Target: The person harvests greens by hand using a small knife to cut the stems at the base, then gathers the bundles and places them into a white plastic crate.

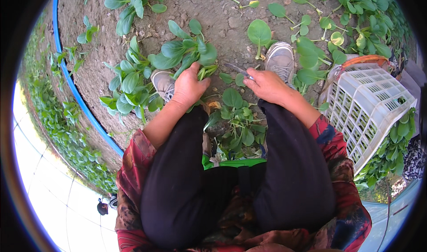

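My left hand point(190, 85) is closed around the stems of a leafy green plant point(181, 50), its broad leaves spreading above the fist and pale stems showing by the thumb. In my right hand point(263, 85) is a small knife point(236, 68), the blade pointing left towards the held plant without touching it. Rooted leafy greens point(128, 81) stand left of my left shoe point(162, 81). Between my legs lie more loose leaves and small greens point(238, 118). Single leaves, one large and round point(259, 33), lie on the soil near my right shoe point(281, 60).
A white plastic crate point(367, 101) lies tilted at the right, with many greens at its opening. A blue hose point(75, 88) runs along the left over the soil. Dense greens point(370, 5) grow at the upper right. A green object point(237, 163) shows below me. Another person point(102, 208) appears far left.
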